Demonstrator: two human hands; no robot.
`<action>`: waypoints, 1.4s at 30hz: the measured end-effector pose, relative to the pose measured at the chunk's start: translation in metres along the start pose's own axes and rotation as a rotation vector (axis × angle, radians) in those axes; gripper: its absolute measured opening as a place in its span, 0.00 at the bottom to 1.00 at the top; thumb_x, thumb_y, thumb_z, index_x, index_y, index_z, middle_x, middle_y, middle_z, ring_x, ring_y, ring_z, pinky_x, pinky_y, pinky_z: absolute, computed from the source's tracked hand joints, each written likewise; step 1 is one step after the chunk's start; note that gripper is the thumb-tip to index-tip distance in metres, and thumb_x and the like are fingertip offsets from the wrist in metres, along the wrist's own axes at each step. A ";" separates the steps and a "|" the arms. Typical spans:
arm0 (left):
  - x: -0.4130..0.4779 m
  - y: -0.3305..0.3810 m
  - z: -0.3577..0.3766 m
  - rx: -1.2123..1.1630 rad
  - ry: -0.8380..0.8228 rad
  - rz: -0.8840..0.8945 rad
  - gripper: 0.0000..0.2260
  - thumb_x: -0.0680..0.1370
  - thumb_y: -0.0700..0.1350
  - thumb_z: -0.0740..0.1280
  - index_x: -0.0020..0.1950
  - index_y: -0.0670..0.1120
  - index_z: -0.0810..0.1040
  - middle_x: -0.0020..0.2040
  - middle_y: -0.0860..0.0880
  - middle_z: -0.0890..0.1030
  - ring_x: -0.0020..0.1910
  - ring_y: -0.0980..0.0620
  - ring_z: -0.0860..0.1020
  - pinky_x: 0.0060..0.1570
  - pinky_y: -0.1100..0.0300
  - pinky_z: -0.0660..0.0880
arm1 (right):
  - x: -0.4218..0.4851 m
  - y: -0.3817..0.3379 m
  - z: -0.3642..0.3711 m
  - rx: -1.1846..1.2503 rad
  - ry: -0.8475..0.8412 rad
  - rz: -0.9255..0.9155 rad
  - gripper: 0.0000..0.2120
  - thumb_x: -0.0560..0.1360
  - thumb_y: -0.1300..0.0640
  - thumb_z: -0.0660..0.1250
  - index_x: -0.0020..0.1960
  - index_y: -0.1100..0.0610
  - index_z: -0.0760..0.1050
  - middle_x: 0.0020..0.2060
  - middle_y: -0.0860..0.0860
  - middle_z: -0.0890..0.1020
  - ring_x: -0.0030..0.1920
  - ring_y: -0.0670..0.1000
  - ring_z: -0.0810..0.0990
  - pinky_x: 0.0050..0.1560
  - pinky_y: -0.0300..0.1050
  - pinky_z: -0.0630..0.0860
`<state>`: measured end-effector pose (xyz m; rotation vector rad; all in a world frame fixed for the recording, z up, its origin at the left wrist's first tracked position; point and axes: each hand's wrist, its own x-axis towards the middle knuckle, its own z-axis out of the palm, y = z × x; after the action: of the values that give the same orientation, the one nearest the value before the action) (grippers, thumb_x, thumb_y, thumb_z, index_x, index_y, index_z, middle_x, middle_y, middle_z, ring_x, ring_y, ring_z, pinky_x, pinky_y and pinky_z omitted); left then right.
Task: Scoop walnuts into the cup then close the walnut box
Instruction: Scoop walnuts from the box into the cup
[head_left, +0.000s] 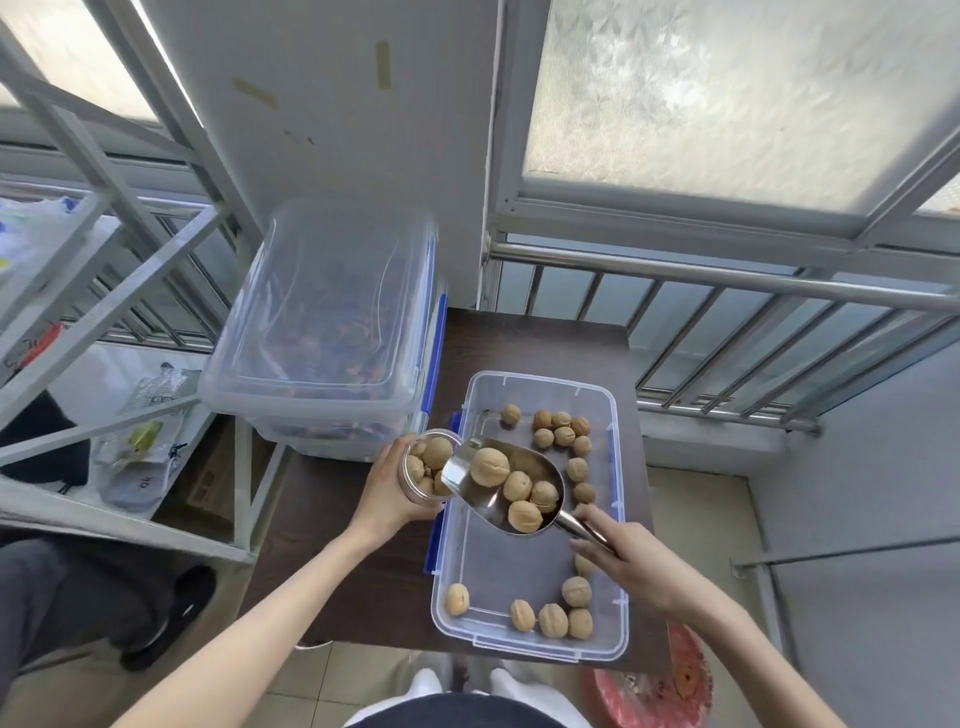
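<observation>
The left hand (387, 493) was wrapped around the cup (423, 467), fingers closed on its side, and held it tilted with the mouth turned to the right, just above the left edge of the box (524, 649). The cup already had several walnuts inside. The right hand (623, 558) was closed on the handle of the scoop (506, 483), and four walnuts (519, 491) lay in the bowl of it.

The long axis of the scoop ran from the right hand, at lower right, up and to the left, so its open front lip met the mouth of the cup; the two seemed to touch or nearly touch. The largest walnut sat at the lip, the nearest to the cup. I think the pour depended on this line: the handle had to rise so the nuts rolled to the left along the scoop. If the lip slipped below the rim, nuts would probably fall back into the box or on the table (519, 343).

The box stood open, with loose walnuts along its right and near sides. Its lid I could not identify for sure.
</observation>
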<state>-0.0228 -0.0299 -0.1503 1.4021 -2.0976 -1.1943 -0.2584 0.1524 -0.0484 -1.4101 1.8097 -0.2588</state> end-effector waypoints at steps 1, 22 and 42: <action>0.000 -0.001 0.000 0.000 -0.005 0.008 0.36 0.55 0.49 0.81 0.62 0.53 0.73 0.59 0.58 0.78 0.60 0.57 0.76 0.60 0.55 0.75 | -0.001 -0.005 -0.003 -0.045 -0.022 0.002 0.06 0.80 0.52 0.59 0.51 0.54 0.68 0.31 0.47 0.71 0.31 0.46 0.67 0.34 0.41 0.64; -0.004 0.008 -0.004 0.125 0.021 0.149 0.33 0.57 0.48 0.80 0.60 0.50 0.74 0.54 0.61 0.74 0.54 0.61 0.73 0.53 0.69 0.67 | -0.004 -0.036 -0.063 -0.385 -0.069 0.024 0.10 0.79 0.49 0.59 0.50 0.56 0.68 0.34 0.52 0.75 0.36 0.54 0.70 0.33 0.44 0.64; -0.004 0.014 -0.006 0.145 0.020 0.164 0.33 0.57 0.51 0.79 0.60 0.52 0.74 0.56 0.61 0.76 0.56 0.61 0.75 0.56 0.64 0.72 | -0.012 -0.011 -0.081 -0.298 -0.085 0.007 0.09 0.78 0.46 0.61 0.51 0.51 0.72 0.32 0.48 0.74 0.32 0.46 0.69 0.35 0.41 0.65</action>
<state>-0.0247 -0.0266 -0.1347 1.2657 -2.2745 -0.9778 -0.3060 0.1339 0.0168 -1.5917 1.8368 0.0779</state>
